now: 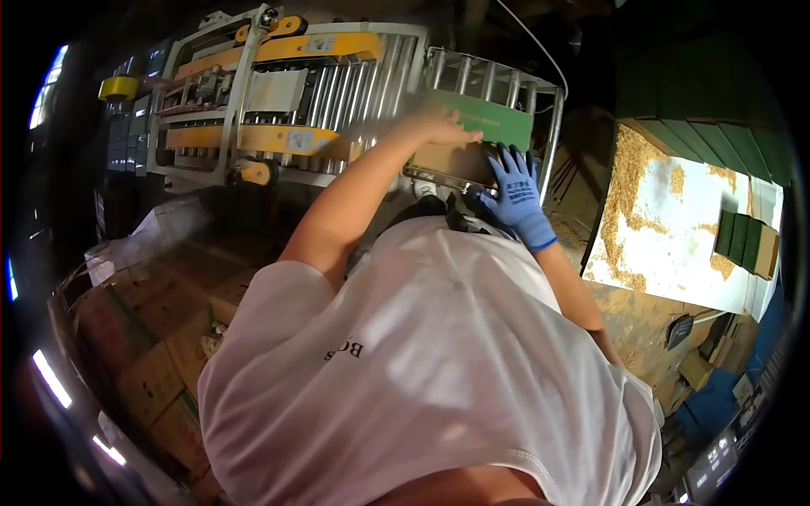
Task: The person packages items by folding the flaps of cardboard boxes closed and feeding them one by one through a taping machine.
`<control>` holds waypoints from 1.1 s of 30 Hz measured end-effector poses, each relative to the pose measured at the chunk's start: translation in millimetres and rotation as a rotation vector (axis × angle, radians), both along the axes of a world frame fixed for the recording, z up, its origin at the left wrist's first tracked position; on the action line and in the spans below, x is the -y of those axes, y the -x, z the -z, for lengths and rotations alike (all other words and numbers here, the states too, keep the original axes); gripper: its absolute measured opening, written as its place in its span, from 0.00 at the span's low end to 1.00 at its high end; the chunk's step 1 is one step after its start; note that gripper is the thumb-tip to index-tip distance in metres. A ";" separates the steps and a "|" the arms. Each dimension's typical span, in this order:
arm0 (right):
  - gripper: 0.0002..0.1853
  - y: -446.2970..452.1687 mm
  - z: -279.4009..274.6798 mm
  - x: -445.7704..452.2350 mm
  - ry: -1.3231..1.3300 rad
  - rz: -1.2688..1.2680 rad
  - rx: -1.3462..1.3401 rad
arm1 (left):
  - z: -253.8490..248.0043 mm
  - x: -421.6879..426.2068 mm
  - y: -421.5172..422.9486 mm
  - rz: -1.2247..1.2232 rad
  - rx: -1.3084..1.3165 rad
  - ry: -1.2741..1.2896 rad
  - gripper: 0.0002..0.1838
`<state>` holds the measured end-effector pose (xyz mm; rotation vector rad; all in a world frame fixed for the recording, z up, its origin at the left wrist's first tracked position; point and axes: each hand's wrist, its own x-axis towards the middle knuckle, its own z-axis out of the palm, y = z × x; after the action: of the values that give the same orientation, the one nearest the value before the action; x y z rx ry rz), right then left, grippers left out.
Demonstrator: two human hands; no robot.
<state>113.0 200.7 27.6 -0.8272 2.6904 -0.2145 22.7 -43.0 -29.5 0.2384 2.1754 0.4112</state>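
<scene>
A cardboard box (506,124) with a green printed face and a brown side lies on the roller conveyor in front of me. Across its top left part rests my bare left hand (437,128), slightly blurred, with the fingers apart. My right hand (511,187) wears a blue knitted glove with dark fingertips. Its fingers stretch out against the near right edge of the box, and the thumb points left along the near side. Neither hand is wrapped round the box.
Left of the box stands a carton-sealing machine with yellow side belts (291,137) and metal rollers (339,91). A yellow tape roll (118,88) hangs farther left. Green boxes (746,244) sit on a white surface (654,207) at right. Flattened cartons (139,367) lie lower left.
</scene>
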 end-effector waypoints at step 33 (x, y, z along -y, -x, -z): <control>0.39 156.8 109.9 218.3 0.157 -0.010 -0.376 | 48.6 29.7 -721.8 -1.900 0.095 0.373 0.23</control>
<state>-43.9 -17.6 -82.3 -1.0149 3.0485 -0.2970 744.5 -72.7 -78.1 -2.0803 1.6567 0.8975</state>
